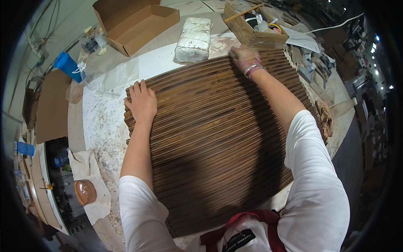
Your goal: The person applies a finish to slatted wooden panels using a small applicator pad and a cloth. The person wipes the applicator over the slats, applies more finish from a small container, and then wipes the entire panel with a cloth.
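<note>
A large dark brown slatted wood panel [218,122], ridged from side to side, lies flat on the worktable in front of me. My left hand [143,101] rests on its far left corner, fingers spread and holding nothing. At the panel's far edge, toward the right, my right hand [247,61] is curled and slightly blurred. It seems to wear a thin pinkish glove, with a bracelet at the wrist. Whatever lies under its fingers is hidden.
Beyond the panel stand a white-smeared block [194,40], an open cardboard box [134,25] and a carton of odds and ends [258,35]. Tools and a clear bottle [343,108] lie along the right. A blue cup [67,66] and an orange-brown bowl [85,192] are at left.
</note>
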A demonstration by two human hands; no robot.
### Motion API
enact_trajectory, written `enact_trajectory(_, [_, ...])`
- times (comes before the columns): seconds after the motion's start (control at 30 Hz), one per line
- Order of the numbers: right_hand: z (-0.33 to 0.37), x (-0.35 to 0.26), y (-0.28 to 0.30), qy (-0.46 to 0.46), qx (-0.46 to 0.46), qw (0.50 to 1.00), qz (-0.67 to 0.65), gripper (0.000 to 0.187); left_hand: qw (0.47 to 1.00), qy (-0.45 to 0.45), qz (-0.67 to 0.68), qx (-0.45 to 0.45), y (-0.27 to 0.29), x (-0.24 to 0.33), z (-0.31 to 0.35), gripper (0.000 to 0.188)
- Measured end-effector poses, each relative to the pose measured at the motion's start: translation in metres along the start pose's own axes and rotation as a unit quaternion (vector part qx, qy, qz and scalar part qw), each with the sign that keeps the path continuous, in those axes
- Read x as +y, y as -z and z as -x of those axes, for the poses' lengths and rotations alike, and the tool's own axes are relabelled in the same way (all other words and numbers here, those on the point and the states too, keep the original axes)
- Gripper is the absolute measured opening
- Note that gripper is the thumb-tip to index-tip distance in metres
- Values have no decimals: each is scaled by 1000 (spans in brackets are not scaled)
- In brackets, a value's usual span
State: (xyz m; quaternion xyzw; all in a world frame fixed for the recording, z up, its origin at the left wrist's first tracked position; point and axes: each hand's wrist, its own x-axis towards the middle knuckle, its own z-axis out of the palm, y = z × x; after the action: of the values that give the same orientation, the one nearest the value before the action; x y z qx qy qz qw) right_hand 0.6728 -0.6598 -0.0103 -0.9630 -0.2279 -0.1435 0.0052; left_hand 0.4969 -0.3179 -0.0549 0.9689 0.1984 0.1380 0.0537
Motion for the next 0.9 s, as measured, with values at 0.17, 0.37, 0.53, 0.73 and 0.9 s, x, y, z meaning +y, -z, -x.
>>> enact_trajectory(0.17, [2,-144,21,194,99,972,-93,17,1000,-2,-18,18,-7,-10,1,48])
enact_trajectory(0.37, [1,-86,1,123,93,984,-92,32,996,-82,-11,-19,11,-37,-4,44])
enact_trajectory(0.53, [10,-78,26,73,14,997,-8,40,996,-88,10,13,6,-39,-1,44])
enact_trajectory(0.73, [15,-81,17,31,7,997,-65,45,995,-94,29,24,2,-39,-2,43])
enact_trajectory(0.9, [18,-86,26,-12,-2,998,-64,42,993,-99,42,47,3,-39,2,42])
